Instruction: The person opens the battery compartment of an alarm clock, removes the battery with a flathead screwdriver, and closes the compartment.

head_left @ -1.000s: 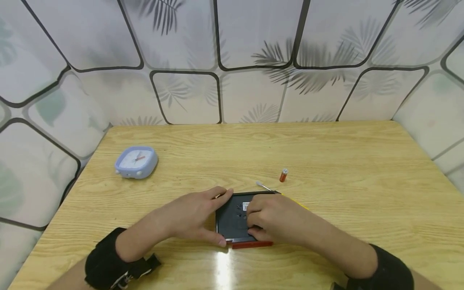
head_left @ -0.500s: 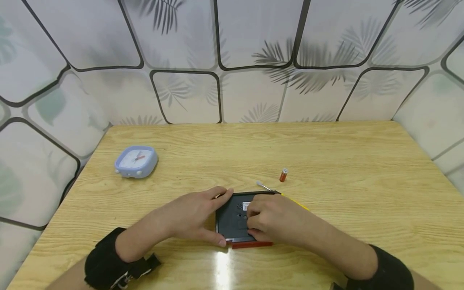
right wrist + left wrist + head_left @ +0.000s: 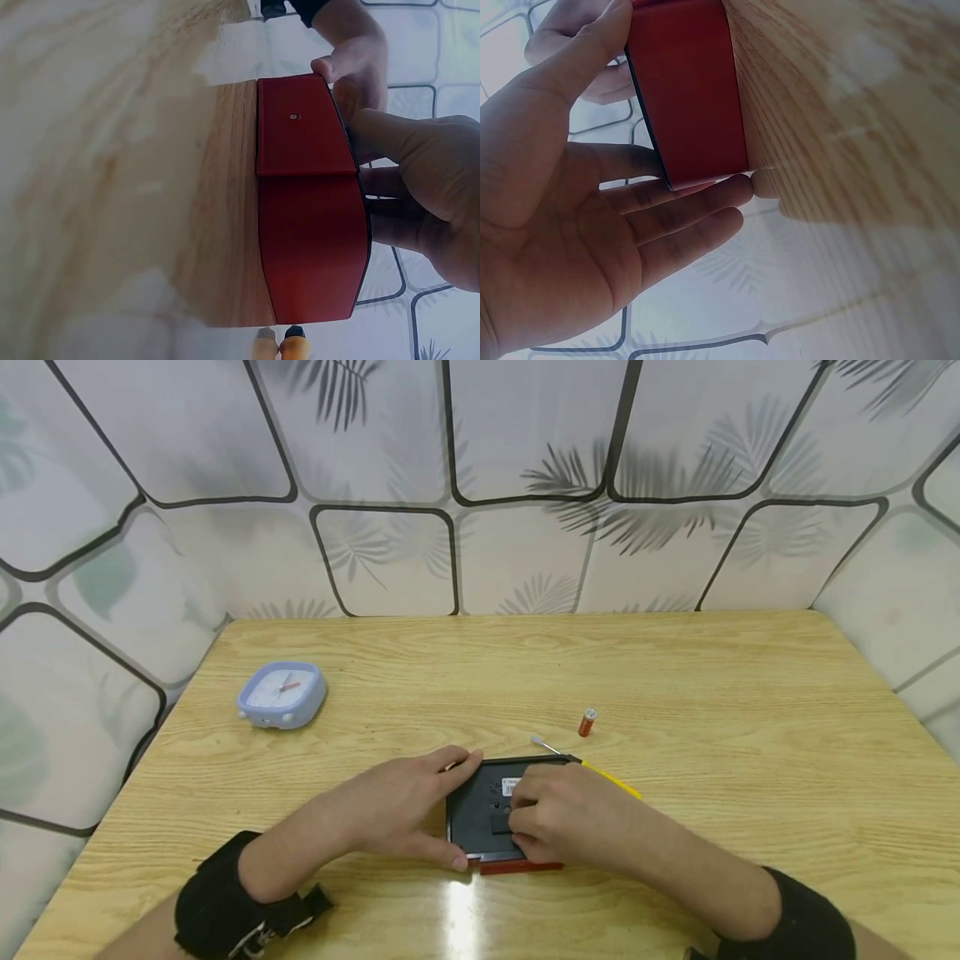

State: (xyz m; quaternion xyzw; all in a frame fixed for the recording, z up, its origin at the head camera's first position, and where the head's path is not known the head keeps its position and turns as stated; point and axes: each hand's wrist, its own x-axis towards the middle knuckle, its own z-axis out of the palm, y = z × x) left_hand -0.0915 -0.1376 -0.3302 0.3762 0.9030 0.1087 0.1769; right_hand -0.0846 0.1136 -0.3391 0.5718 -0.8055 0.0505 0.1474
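Observation:
A red box-shaped device with a black face [image 3: 472,818] lies on the table, that face up with a white label and small holes. My left hand [image 3: 405,802] grips its left end, thumb at the near corner and fingers at the far corner. In the left wrist view its red side [image 3: 690,90] shows beside the spread fingers. My right hand [image 3: 566,810] bends over the black face, fingers curled down. At its fingertips shows a small dark rectangular cover [image 3: 500,824], partly hidden by the hand. The right wrist view shows a screw in the red side [image 3: 307,127].
A screwdriver with a yellow handle [image 3: 615,781] lies behind the device, partly hidden. Beyond it a small red battery [image 3: 587,722] stands on the table. A pale blue alarm clock [image 3: 283,695] sits at the back left. Patterned fabric surrounds the table.
The small dark rectangular cover now shows at the right fingertips, where it was not visible before. My right fingers have shifted slightly left. The left hand and device stay in place.

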